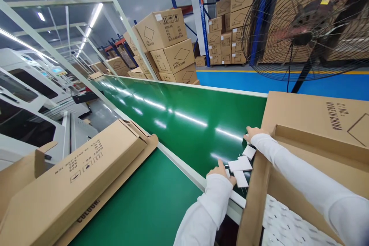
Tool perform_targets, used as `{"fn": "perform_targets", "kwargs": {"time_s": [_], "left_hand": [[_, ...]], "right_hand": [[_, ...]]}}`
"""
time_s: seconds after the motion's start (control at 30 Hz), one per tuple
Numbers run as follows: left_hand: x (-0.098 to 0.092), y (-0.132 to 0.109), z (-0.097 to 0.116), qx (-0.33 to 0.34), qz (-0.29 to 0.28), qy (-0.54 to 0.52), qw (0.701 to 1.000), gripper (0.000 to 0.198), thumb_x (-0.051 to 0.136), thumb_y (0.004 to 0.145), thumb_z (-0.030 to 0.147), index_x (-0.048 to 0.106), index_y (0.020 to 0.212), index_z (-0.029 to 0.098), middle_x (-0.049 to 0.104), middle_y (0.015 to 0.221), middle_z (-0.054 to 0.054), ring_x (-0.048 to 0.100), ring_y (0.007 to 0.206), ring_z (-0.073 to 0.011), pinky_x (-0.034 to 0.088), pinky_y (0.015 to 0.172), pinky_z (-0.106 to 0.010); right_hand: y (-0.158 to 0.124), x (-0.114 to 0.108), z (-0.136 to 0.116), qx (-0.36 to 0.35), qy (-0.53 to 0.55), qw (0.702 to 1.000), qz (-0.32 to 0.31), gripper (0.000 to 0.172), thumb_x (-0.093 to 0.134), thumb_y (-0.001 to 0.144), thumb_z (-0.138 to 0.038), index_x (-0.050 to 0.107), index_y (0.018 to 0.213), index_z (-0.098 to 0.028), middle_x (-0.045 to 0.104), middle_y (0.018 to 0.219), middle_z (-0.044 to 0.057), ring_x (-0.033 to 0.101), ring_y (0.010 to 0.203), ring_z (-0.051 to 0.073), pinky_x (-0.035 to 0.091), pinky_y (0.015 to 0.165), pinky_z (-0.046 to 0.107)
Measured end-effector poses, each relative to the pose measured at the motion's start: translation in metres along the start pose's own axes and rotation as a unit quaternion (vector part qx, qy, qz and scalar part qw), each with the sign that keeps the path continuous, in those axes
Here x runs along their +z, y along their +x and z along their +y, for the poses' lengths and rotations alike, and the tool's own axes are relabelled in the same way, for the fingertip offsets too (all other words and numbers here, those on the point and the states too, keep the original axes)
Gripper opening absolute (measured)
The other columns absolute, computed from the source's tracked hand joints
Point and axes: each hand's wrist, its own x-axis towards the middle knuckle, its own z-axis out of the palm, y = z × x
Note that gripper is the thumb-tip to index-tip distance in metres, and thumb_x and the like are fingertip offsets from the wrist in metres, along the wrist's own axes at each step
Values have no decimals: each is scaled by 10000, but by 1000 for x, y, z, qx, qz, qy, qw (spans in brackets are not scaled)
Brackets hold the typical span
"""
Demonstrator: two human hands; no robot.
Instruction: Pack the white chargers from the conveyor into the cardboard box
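Observation:
Several small white plug adapters (240,164) with thin metal pins lie in a loose cluster on the green conveyor belt (184,130), against the side of an open cardboard carton. At the near side of the cluster is my left hand (221,173), its thumb and index finger around one white adapter (227,172). My right hand (255,133) is beyond the cluster, by the carton's corner, with its fingers bent. Something small and pale shows at its fingertips, too little to identify. White sleeves cover both wrists, and my right forearm crosses above the carton.
The open carton (255,200) at right contains many white pieces (288,223) in rows. Another carton (86,169) lies on the green surface at left. Stacked boxes (173,54) stand behind the belt, a large fan (302,27) at upper right, and white machines (31,100) at left.

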Motion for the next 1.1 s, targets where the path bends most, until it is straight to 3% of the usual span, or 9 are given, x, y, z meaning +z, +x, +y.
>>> {"fn": "perform_targets", "kwargs": {"time_s": [0.13, 0.3, 0.37, 0.47, 0.67, 0.8, 0.9, 1.0, 1.1], "left_hand": [[-10, 0, -11, 1, 97, 2, 995, 579, 506, 643, 280, 349, 1186, 154, 608, 965, -102, 589, 860, -289, 457, 692, -389], [-14, -9, -14, 153, 164, 43, 974, 576, 527, 616, 250, 385, 1168, 161, 586, 985, -80, 522, 923, -255, 454, 714, -337], [-8, -10, -9, 229, 163, 95, 955, 465, 533, 632, 216, 457, 1088, 169, 574, 971, -77, 493, 925, -247, 452, 680, -316], [10, -8, 0, 312, 157, 169, 922, 210, 428, 786, 193, 533, 968, 196, 568, 943, -76, 479, 909, -240, 441, 602, -315], [34, 1, 13, 412, 128, 229, 872, 319, 263, 891, 197, 581, 865, 188, 573, 875, -104, 496, 837, -228, 397, 535, -306], [36, 5, 19, 450, 100, 248, 852, 321, 277, 888, 195, 587, 806, 174, 587, 852, -91, 497, 824, -229, 381, 545, -312], [38, 10, 19, 482, 117, 242, 834, 288, 313, 882, 210, 584, 789, 181, 601, 832, -86, 490, 828, -238, 378, 547, -319], [38, 13, 16, 495, 119, 243, 826, 296, 296, 877, 173, 583, 804, 179, 604, 813, -97, 504, 805, -239, 381, 544, -323], [29, 8, 8, 482, 113, 215, 842, 322, 257, 875, 143, 577, 892, 173, 602, 854, -119, 528, 819, -239, 406, 576, -336]], "right_hand": [[-8, -9, -2, 2, 5, 1000, 4, 333, 448, 858, -398, 494, 1092, -165, 557, 1042, 57, 554, 885, 176, 471, 750, 379], [-25, -4, -9, 1, -8, 999, -51, 282, 499, 842, -353, 529, 1043, -158, 561, 1046, 53, 559, 880, 170, 477, 753, 373], [-30, 1, -13, -1, -11, 998, -68, 269, 504, 841, -335, 528, 1045, -161, 561, 1047, 50, 561, 878, 168, 482, 747, 369], [-36, 5, -18, -11, -9, 997, -70, 269, 500, 845, -329, 522, 1058, -166, 555, 1061, 51, 559, 887, 170, 483, 750, 373], [-43, 6, -31, -84, 10, 995, -50, 299, 505, 841, -327, 500, 1097, -172, 530, 1113, 56, 538, 941, 189, 463, 791, 406], [-39, 6, -41, -78, 22, 995, -59, 296, 514, 836, -322, 507, 1087, -165, 531, 1114, 57, 534, 956, 196, 454, 805, 421], [-37, 3, -38, -63, 57, 995, -59, 277, 524, 829, -318, 526, 1057, -159, 540, 1102, 56, 529, 967, 201, 438, 825, 438], [-40, -6, -24, -77, 150, 985, -33, 362, 568, 789, -346, 506, 1103, -178, 569, 1032, 57, 531, 957, 223, 411, 841, 461], [-55, -16, -4, -99, 298, 949, -11, 463, 514, 792, -427, 419, 1212, -255, 605, 856, 23, 572, 845, 206, 452, 771, 378]]}}
